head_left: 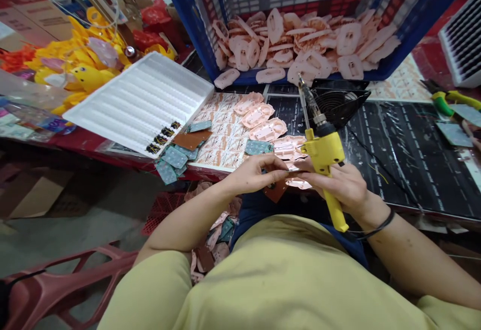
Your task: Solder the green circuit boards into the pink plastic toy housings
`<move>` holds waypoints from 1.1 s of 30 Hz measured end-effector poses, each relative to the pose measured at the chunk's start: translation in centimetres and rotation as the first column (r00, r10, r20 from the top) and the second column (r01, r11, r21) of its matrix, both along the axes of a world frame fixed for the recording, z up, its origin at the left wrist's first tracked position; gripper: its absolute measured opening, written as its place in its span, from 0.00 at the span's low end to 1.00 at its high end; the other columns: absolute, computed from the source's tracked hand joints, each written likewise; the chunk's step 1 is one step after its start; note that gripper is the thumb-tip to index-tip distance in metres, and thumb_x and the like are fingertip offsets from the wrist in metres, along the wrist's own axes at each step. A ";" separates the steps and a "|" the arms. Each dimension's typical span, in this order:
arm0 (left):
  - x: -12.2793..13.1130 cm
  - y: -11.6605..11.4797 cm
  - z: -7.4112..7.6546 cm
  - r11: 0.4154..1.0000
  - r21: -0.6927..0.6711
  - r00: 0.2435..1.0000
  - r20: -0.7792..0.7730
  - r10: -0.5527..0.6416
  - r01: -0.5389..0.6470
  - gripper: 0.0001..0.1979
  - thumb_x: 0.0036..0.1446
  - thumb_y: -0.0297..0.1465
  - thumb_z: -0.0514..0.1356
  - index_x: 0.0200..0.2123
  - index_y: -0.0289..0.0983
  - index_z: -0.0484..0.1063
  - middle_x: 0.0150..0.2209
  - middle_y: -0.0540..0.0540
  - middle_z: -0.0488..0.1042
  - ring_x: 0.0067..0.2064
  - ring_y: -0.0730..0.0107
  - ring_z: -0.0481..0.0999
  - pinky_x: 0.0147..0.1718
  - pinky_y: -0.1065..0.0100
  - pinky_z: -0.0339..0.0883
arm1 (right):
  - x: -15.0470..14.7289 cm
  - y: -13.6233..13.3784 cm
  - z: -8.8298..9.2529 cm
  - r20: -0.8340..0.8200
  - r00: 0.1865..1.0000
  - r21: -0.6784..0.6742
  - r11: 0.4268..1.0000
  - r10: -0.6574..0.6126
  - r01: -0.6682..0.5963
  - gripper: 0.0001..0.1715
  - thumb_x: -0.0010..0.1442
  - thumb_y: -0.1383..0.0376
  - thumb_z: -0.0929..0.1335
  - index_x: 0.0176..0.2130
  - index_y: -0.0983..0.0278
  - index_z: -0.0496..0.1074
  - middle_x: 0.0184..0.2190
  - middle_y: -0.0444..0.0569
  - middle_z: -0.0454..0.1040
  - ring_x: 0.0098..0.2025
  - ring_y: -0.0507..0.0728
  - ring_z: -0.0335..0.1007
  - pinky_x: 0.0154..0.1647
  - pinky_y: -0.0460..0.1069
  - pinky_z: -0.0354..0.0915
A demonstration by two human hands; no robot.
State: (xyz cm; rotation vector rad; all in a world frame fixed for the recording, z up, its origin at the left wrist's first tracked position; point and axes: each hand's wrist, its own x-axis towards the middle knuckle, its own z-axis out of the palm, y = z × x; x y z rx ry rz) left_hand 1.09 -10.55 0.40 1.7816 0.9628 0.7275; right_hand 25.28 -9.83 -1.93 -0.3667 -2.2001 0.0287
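My right hand (347,187) is wrapped round a yellow soldering gun (325,152), its metal tip pointing up and away from me. The fingertips of my left hand (261,172) are pinched together and meet those of my right hand over a thin, small thing I cannot make out. Just beneath them a brown board (276,191) shows in part; whether it is held is hidden. Beyond the hands, pink plastic shells (267,129) lie in an overlapping row. A green circuit board (258,147) sits beside that row.
A blue crate (205,44) holding many pink shells stands at the back. On the left are a white ribbed tray (150,94), stacked green boards (175,157) and yellow plastic toys (88,77). A black fan (340,102) stands behind the soldering gun; green-handled pliers (441,102) lie right.
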 end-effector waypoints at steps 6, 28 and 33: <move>0.3 -0.4 -0.2 0.965 -0.238 0.983 0.116 0.141 -0.111 0.19 0.55 0.45 0.66 0.35 0.33 0.74 0.31 0.46 0.77 0.32 0.72 0.75 0.33 0.73 0.68 | -0.4 0.2 -0.1 -0.154 0.973 -0.082 0.983 -0.173 0.162 0.30 0.57 0.70 0.75 0.57 0.61 0.67 0.45 0.52 0.79 0.40 0.56 0.79 0.41 0.48 0.77; -0.4 -0.4 0.1 0.868 -0.495 0.949 0.251 0.189 -0.042 0.19 0.41 0.43 0.75 0.33 0.34 0.83 0.32 0.45 0.79 0.31 0.74 0.75 0.32 0.73 0.68 | -1.7 -0.4 1.8 -0.186 0.981 -0.147 0.989 -0.057 0.030 0.12 0.61 0.68 0.73 0.44 0.63 0.70 0.35 0.44 0.79 0.33 0.50 0.77 0.38 0.42 0.73; -0.2 -0.3 -0.3 0.874 -0.471 0.922 0.274 0.275 -0.120 0.19 0.38 0.42 0.77 0.27 0.33 0.80 0.29 0.47 0.77 0.30 0.77 0.73 0.31 0.75 0.66 | -1.8 -0.1 1.5 -0.189 0.980 -0.131 0.991 -0.060 0.035 0.10 0.62 0.69 0.72 0.44 0.63 0.70 0.33 0.45 0.78 0.32 0.51 0.76 0.35 0.42 0.73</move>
